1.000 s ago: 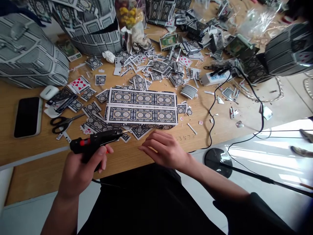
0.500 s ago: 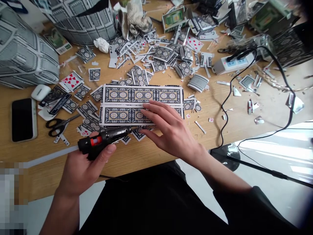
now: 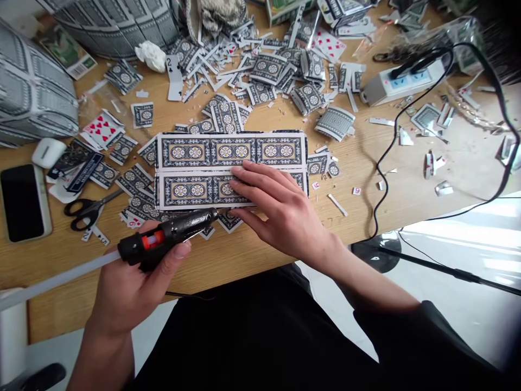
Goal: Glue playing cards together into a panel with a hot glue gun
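Note:
My left hand [image 3: 134,282] is wrapped round a black glue gun [image 3: 175,233] with a long white glue stick [image 3: 61,279] jutting from its back. The gun's nozzle points right, close to the front edge of a panel [image 3: 185,171] made of playing cards laid in two rows, backs up. My right hand [image 3: 272,209] lies over the panel's lower right part, fingers stretched out and thumb near its front edge beside the nozzle. It hides several of the card backs. Loose cards [image 3: 142,203] lie around and partly under the panel.
Scissors [image 3: 87,212], a phone [image 3: 24,202] and a white earbud case [image 3: 49,152] lie at left. Curved card-covered pieces [image 3: 35,87] stand behind them. Cut cards [image 3: 268,68] are heaped at the back. A power strip [image 3: 402,81] with a black cable [image 3: 380,179] sits at right.
The view has moved slightly closer, and objects at the edges have shifted outward. The glue gun remains in my left hand by the panel's front edge; my right hand stays on the panel.

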The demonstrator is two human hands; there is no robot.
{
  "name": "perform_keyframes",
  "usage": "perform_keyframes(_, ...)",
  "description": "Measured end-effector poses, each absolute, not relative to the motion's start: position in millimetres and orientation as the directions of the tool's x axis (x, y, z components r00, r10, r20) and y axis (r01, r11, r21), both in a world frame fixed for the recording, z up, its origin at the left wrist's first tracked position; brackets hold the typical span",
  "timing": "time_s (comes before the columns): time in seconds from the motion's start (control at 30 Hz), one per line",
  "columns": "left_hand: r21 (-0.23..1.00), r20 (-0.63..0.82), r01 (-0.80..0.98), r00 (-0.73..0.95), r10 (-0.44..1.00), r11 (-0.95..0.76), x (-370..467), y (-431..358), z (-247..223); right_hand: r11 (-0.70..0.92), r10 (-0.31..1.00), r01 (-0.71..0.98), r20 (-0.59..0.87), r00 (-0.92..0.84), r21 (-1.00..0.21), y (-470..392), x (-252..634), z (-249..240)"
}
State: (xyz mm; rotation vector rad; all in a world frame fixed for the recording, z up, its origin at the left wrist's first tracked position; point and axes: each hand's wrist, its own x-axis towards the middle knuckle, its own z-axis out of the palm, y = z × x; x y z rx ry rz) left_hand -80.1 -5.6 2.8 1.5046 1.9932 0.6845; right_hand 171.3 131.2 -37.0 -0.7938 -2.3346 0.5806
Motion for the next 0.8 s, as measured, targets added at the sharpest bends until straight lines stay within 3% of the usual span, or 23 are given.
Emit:
perform_keyframes(0.13, 0.684, -0.113, 0.688, -0.227, 0.967, 0.242, -78.0, -5.3, 7.2, 0.733, 0.650, 0.386, 0.409, -0.640, -0.560, 130.6, 171.0, -37.7)
perform_keyframes(0.4, 0.616, 0.067, 0.788, -0.042, 0.997, -0.008, -79.6, -2.3, 6.6, 0.720, 0.661, 0.396, 0.388, -0.642, -0.569, 130.3, 171.2, -37.3)
perform_keyframes(0.8, 0.501, 0.131, 0.864, -0.014, 0.991, -0.054, -79.4, -4.8, 5.8, 0.719, 0.662, 0.395, 0.389, -0.641, -0.572, 130.6, 171.0, -37.6)
